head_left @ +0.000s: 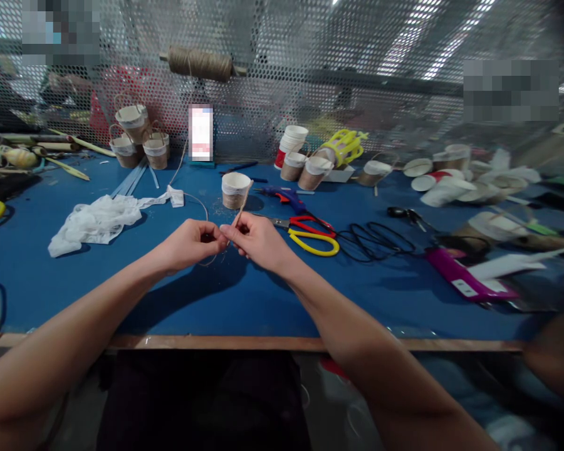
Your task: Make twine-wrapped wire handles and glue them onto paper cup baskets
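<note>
My left hand [192,244] and my right hand [259,241] meet above the blue table, fingertips pinched together on a length of tan twine [245,199]. One end of it sticks up from my right fingers. A thinner strand loops beside my left hand. Just beyond the hands stands a small paper cup [235,195] wrapped in twine, with white trim at its rim. Scissors [313,235] with red and yellow handles lie right of my right hand, near a blue glue gun [284,197]. Exactly how the fingers grip the twine is partly hidden.
A twine spool [200,64] hangs on the mesh screen, its strand running down to the table. White lace ribbon [96,219] is heaped at left. Wrapped cups [156,150] stand behind. A black cord [376,241] and purple box [467,275] lie right.
</note>
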Tool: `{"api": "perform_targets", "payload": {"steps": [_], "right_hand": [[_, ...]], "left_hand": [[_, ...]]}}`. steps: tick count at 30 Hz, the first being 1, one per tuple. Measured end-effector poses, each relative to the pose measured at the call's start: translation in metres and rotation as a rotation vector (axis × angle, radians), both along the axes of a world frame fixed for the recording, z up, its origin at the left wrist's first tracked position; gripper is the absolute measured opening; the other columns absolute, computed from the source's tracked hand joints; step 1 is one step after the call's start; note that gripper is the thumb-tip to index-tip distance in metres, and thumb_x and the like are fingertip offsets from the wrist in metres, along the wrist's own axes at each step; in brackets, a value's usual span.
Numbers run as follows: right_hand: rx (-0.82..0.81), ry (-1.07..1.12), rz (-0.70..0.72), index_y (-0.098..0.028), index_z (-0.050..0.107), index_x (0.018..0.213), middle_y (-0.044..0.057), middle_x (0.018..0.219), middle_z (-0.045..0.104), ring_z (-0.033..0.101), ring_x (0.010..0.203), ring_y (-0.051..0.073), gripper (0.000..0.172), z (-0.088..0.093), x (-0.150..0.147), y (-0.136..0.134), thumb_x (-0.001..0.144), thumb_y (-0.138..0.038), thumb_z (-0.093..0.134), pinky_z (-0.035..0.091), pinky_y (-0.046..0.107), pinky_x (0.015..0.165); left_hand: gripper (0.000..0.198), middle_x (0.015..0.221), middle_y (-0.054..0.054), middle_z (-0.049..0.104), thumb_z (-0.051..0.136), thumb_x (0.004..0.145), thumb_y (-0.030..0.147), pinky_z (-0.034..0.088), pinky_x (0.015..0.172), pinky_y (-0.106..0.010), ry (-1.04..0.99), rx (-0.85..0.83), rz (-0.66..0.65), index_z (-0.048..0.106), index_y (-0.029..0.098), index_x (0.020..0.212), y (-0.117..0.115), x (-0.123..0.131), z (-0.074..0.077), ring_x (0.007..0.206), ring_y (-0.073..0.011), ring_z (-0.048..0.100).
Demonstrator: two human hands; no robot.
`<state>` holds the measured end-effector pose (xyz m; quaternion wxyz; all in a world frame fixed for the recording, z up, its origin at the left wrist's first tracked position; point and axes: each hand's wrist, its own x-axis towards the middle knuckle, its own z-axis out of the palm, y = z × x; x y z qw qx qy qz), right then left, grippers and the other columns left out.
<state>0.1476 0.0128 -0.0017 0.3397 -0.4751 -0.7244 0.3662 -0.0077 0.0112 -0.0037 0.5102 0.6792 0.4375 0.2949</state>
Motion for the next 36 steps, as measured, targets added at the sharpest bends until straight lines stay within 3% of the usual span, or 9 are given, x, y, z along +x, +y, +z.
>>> {"api": "perform_targets", "payload": {"steps": [8, 14, 21, 30, 36], "right_hand": [[-0.004, 0.002, -0.006, -0.016, 0.045, 0.066, -0.003, 0.052, 0.048, 0.046, 0.042, 0.007, 0.025, -0.0055, 0.0001, 0.0026, 0.079, -0.036, 0.051, 0.034, 0.018, 0.038], [-0.116, 0.117, 0.178, -0.016, 0.046, 0.075, -0.001, 0.063, 0.051, 0.049, 0.05, 0.007, 0.014, -0.0003, 0.0042, 0.0032, 0.082, -0.028, 0.046, 0.04, 0.018, 0.041], [-0.074, 0.023, 0.045, -0.016, 0.046, 0.07, -0.004, 0.049, 0.046, 0.045, 0.042, 0.006, 0.019, 0.0008, 0.0038, 0.0038, 0.082, -0.03, 0.049, 0.037, 0.017, 0.039], [0.002, -0.031, 0.014, -0.017, 0.044, 0.065, -0.005, 0.046, 0.045, 0.042, 0.039, 0.006, 0.024, -0.0031, 0.0037, 0.0039, 0.08, -0.035, 0.049, 0.033, 0.019, 0.039], [-0.045, 0.009, 0.044, -0.016, 0.046, 0.069, -0.003, 0.055, 0.048, 0.045, 0.044, 0.007, 0.021, -0.0036, 0.0022, 0.0037, 0.078, -0.034, 0.052, 0.034, 0.019, 0.039]], "left_hand": [[0.016, 0.051, 0.005, 0.042, 0.057, 0.07, 0.021, 0.02, 0.043, -0.02, -0.026, -0.032, 0.006, 0.05, 0.012, 0.059, 0.0, 0.0007, -0.0005, 0.046, -0.0038, 0.03], [0.013, 0.052, 0.004, 0.044, 0.059, 0.068, 0.023, 0.019, 0.041, -0.019, -0.091, -0.13, -0.007, 0.054, 0.011, 0.063, 0.0019, -0.0009, -0.0004, 0.044, -0.0036, 0.03], [0.012, 0.051, 0.004, 0.045, 0.06, 0.065, 0.02, 0.021, 0.043, -0.02, -0.062, -0.064, 0.027, 0.052, 0.012, 0.06, 0.0025, -0.0012, 0.0013, 0.044, -0.0041, 0.032], [0.012, 0.054, 0.004, 0.047, 0.057, 0.067, 0.023, 0.024, 0.045, -0.021, -0.035, -0.047, -0.011, 0.053, 0.012, 0.064, 0.004, -0.0018, -0.0023, 0.046, -0.0051, 0.035], [0.018, 0.05, 0.006, 0.042, 0.057, 0.068, 0.027, 0.02, 0.043, -0.021, -0.031, -0.042, 0.001, 0.05, 0.013, 0.059, 0.0042, -0.0001, -0.0055, 0.044, -0.0044, 0.031]]}}
